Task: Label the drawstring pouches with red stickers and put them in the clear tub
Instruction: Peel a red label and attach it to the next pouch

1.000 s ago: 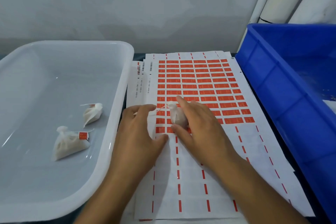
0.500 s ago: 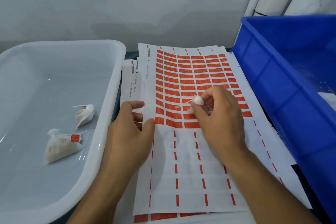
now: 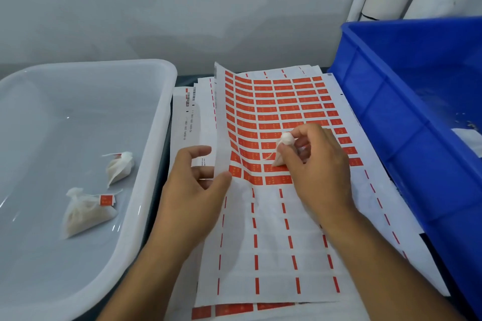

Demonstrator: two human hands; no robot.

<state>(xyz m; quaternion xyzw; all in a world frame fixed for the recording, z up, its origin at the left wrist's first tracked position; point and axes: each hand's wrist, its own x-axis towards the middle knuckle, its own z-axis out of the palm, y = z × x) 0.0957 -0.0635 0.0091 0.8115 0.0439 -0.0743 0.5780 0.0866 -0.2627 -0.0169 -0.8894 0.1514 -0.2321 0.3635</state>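
Head view: the right hand (image 3: 315, 167) pinches a white pouch (image 3: 283, 148) over the sticker sheet (image 3: 273, 117). The left hand (image 3: 193, 187) grips the sheet's lifted left edge, the clear tub (image 3: 156, 138) lying left of it.

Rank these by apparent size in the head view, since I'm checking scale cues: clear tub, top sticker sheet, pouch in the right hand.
1. Clear tub and top sticker sheet: similar spread, both cut off or covered, so unranked.
2. Pouch in the right hand: clearly smallest, mostly hidden by fingers.
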